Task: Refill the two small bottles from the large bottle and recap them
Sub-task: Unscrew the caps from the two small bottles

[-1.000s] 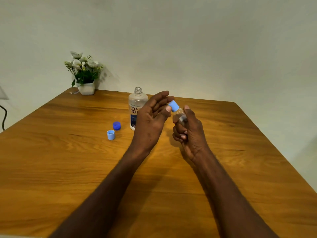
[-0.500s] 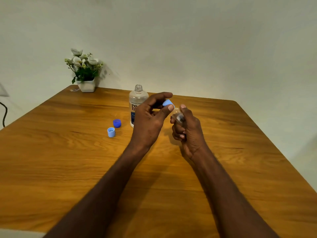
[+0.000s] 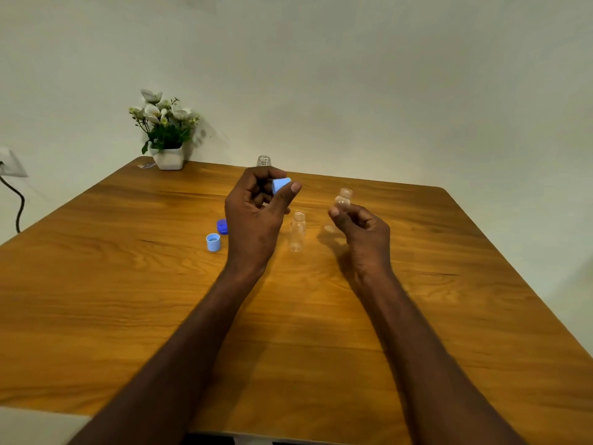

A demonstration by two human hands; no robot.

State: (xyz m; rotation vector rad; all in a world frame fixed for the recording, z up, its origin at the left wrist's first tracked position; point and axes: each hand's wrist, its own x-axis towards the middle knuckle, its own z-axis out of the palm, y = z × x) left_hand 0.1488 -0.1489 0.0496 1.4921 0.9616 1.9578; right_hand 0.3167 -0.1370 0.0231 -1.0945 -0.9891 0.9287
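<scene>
Small bottles, both clear plastic with threaded necks and no caps: one (image 3: 297, 232) stands upright on the wooden surface (image 3: 128, 300) between the two hands, and looks empty; the other (image 3: 342, 198) is held up off the surface by the right hand (image 3: 364, 231), whose fingers (image 3: 335, 214) curl round its lower part, so only the neck and shoulder show, and I cannot tell what is in it. The left hand (image 3: 256, 216) is raised, its thumb and curled fingers clamped on a light blue cap (image 3: 281, 185), a small round plastic piece. Behind that hand the large bottle (image 3: 264, 161) shows only its clear, ridged, open neck; the rest is hidden. To the left on the surface lie two more caps close together: a light blue one (image 3: 213, 242) sitting open side up, hollow inside, and a darker blue one (image 3: 222, 226) partly behind the left hand. The surface is smooth, orange-brown, with strong wavy grain and rounded corners. At its far left corner a white, faceted pot (image 3: 169, 158) holds white flowers (image 3: 160, 110) with green leaves, against a plain pale wall (image 3: 353, 75). A wall socket (image 3: 11, 165) with a dark cable (image 3: 19, 203) sits at the left edge
</scene>
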